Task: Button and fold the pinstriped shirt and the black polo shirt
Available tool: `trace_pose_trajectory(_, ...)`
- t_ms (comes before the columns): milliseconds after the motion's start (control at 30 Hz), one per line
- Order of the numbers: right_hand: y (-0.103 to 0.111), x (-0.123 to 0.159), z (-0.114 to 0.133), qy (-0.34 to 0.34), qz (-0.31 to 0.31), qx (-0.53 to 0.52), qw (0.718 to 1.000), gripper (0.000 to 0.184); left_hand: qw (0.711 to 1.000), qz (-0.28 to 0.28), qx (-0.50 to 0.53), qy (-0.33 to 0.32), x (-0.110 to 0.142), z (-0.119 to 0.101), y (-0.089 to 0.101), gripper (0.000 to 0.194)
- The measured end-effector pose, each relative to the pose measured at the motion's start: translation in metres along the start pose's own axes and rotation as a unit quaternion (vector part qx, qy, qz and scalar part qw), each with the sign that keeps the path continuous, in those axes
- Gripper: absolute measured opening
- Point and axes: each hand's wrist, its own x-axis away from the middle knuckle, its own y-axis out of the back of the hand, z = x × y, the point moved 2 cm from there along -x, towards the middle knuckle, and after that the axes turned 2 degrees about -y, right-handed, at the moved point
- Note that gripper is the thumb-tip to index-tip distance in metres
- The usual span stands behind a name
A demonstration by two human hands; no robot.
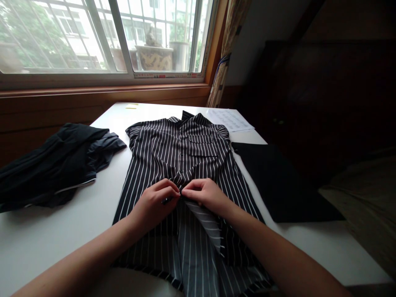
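A black shirt with white stripes (198,144) lies front side up on the white table (62,239), its collar toward the window. My left hand (159,202) pinches one front edge of the shirt at mid-length. Right beside it, my right hand (206,196) pinches the other front edge, fingertips almost touching those of the left. Cloth is bunched between the two hands; a button there is too small to make out. Above the hands the front is closed. Below them it falls apart and shows the paler inside of the shirt.
Dark crumpled clothes (62,165) lie at the table's left edge. On the right is a flat, folded black garment (284,181). Printed paper sheets (230,119) rest at the back right corner, small yellow strips (131,106) at the back left. Beyond stands a window (102,41).
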Motion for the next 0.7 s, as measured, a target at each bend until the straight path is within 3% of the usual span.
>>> trace_pose_trajectory(500,-0.006,-0.001,-0.004,-0.057,0.021,-0.105,0.993,0.03,0.999,-0.007,-0.042,-0.005,0.0,-0.003,-0.004,0.012)
trace_pose_trajectory(700,-0.008,-0.004,-0.011,-0.121,0.086,-0.237,0.96,0.029,0.999,-0.006,-0.051,-0.006,0.0,-0.003,-0.004,0.011)
